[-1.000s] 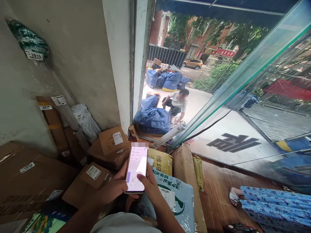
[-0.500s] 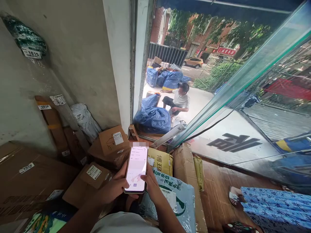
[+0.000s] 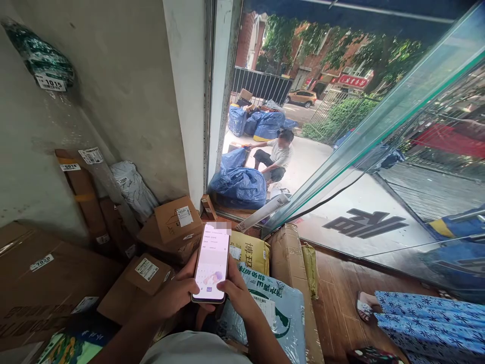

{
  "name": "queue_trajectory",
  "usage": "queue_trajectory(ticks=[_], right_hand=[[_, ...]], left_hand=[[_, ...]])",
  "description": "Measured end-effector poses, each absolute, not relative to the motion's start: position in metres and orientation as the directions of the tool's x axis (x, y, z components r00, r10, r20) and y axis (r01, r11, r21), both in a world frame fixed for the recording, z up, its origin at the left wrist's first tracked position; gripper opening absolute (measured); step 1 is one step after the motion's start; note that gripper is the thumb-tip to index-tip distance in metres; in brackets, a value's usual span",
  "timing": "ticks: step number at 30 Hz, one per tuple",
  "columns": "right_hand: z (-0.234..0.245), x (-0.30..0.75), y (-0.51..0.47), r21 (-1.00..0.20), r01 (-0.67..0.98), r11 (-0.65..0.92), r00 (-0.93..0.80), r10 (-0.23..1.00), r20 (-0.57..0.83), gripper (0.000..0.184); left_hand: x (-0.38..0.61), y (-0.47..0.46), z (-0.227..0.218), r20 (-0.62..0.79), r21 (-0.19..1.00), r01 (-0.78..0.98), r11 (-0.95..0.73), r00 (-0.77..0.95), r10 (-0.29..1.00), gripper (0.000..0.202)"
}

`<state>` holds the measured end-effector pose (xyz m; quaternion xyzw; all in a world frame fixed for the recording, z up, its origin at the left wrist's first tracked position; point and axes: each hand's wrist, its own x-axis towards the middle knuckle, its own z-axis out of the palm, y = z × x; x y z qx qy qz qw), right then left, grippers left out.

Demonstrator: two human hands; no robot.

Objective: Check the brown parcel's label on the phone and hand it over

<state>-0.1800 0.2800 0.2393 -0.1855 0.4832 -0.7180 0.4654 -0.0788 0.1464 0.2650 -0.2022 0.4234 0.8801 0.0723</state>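
A smartphone (image 3: 211, 258) with a lit, pinkish-white screen is held upright between both hands, low in the middle of the head view. My left hand (image 3: 176, 290) grips its left edge, the thumb beside the lower part of the screen. Along the right edge my right hand (image 3: 235, 290) is closed round it, thumb over the lower right of the screen. Some fingers are hidden behind the phone. Beneath and beyond it lie a grey-blue plastic parcel (image 3: 290, 303), a yellow parcel (image 3: 257, 253) and a cardboard box (image 3: 147, 270).
Labelled cartons (image 3: 56, 273) crowd the left side. A glass door (image 3: 364, 136) stands ajar; a long white tube (image 3: 261, 212) leans by its foot. Outside, a person (image 3: 278, 151) squats beside blue sacks (image 3: 242, 187). Someone in a blue patterned garment (image 3: 428, 323) is at right.
The phone and hands have shifted very slightly, and the right thumb has moved a little down and left on the screen. Outside, the squatting person leans further towards the sacks.
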Motion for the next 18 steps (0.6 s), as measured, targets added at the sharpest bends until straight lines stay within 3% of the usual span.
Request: queue_trajectory(ticks=[8, 18], right_hand=[[0.2361, -0.1773, 0.2762, -0.906, 0.419, -0.059, -0.566, -0.798, -0.210, 0.048], [0.2337, -0.1736, 0.2757, -0.872, 0.478, -0.111, -0.584, -0.781, -0.221, 0.054]], left_hand=[[-0.0742, 0.1458, 0.2569, -0.428, 0.706, -0.300, -0.641, -0.903, -0.049, 0.115], [-0.0744, 0.1472, 0.2596, -0.401, 0.707, -0.279, -0.649, -0.915, -0.043, 0.113]])
